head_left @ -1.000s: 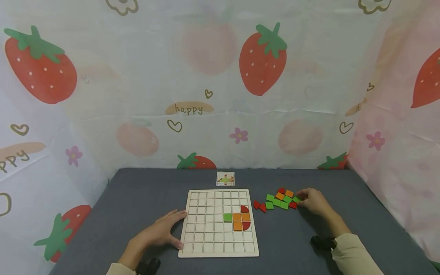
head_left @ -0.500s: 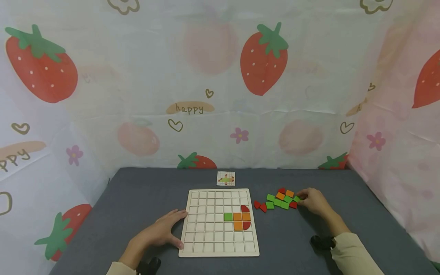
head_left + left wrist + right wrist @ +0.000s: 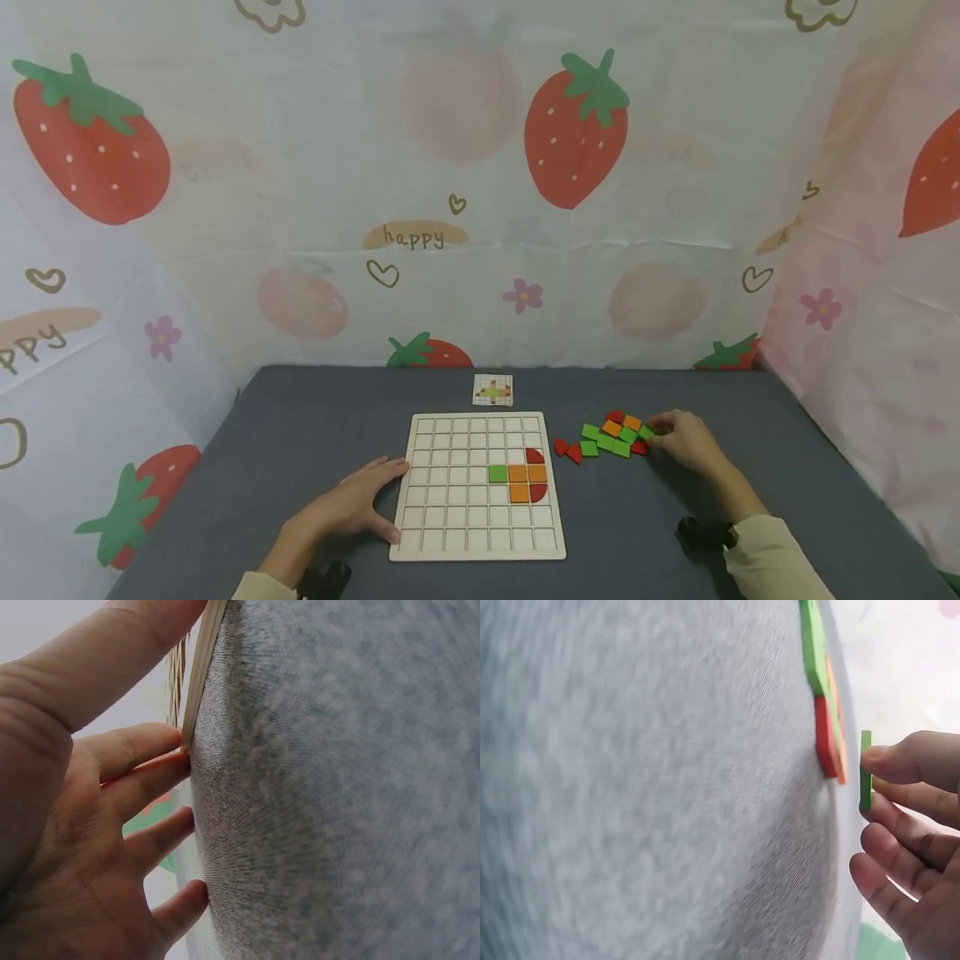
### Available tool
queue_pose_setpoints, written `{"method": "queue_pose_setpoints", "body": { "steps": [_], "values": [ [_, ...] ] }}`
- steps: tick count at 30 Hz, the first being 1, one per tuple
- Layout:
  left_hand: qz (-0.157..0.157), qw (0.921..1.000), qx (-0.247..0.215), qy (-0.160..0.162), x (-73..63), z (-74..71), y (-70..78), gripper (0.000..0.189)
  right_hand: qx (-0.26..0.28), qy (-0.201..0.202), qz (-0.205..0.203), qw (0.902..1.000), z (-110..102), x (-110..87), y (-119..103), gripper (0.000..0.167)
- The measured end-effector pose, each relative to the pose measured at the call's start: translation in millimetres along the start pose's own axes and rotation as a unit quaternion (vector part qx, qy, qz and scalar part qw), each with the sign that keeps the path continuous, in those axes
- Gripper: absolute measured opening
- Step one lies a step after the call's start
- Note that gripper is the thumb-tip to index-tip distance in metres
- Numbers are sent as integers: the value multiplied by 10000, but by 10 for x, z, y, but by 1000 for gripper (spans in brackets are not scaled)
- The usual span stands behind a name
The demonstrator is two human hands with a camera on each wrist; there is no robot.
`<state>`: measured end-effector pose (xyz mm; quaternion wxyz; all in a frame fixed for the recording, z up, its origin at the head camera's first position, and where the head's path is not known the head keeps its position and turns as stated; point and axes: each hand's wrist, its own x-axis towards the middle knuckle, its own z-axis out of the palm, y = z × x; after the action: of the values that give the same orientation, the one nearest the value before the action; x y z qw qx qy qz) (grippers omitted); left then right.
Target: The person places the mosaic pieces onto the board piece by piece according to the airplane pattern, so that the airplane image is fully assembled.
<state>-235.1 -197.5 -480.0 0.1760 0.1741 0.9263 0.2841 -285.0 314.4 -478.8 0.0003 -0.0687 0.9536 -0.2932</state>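
The right hand pinches a thin green tile between thumb and fingers, its narrow edge facing the camera. The lower fingers are bent, their tips apart from the tile. Nearby, another green tile, a red piece and orange pieces lie clustered on grey cloth. A pale backdrop bears a green patch.

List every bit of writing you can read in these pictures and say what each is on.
"happy": a tan patch on the back cloth.
"ppy": a larger patch on the left cloth, cut off by the picture's edge.
Unreadable: faint marks on a faded patch, and part of a mark on a patch near the right fold.
Card: too small to tell.
Grid board and loose tiles: none visible.
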Motion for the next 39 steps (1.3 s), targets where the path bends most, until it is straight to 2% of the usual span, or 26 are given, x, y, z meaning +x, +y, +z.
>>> {"method": "queue_pose_setpoints", "body": {
  "steps": [20,29,39],
  "values": [
    [-22,10000,-13,-41,4,5,-5,104,493,293,-459,9973,82,-117,-366,28],
    [-119,9999,22,-5,6,6,9,104,418,383,-725,9958,140,-102,-494,26],
    [-26,10000,37,24,7,13,-7,104,431,386,-1016,9931,236,-86,-635,26]
  ]
}}
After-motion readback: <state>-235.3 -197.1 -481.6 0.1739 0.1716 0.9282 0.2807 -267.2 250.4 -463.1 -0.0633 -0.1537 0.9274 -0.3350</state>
